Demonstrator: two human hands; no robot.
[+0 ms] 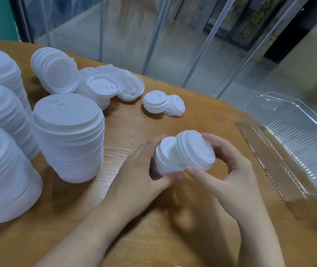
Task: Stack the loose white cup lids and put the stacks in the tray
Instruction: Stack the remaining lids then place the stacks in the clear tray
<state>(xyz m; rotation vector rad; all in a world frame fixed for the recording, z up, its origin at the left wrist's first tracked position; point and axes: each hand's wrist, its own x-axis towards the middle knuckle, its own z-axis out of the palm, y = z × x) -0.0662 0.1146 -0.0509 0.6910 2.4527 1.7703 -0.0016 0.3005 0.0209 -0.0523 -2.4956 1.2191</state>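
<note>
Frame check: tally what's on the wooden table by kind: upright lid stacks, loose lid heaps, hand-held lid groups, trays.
Tall upright stacks of white plastic cup lids: 4
Loose heaps of white lids lying on the table: 2, one large, one small
Short white lid stacks held in the hands: 2
Clear plastic tray: 1
Total: 9

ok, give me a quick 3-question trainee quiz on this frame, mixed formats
1. True or false: the clear plastic tray already holds lid stacks.
2. Multiple choice: the small lids being fitted together are held by A) the left hand alone, B) the right hand alone, C) both hands.
3. Short answer: where do the tall lid stacks stand relative to the hands?

Key:
1. False: it sits on the table with no lids in it.
2. C: each hand has a grip on the lids.
3. On the person's left side.
</note>
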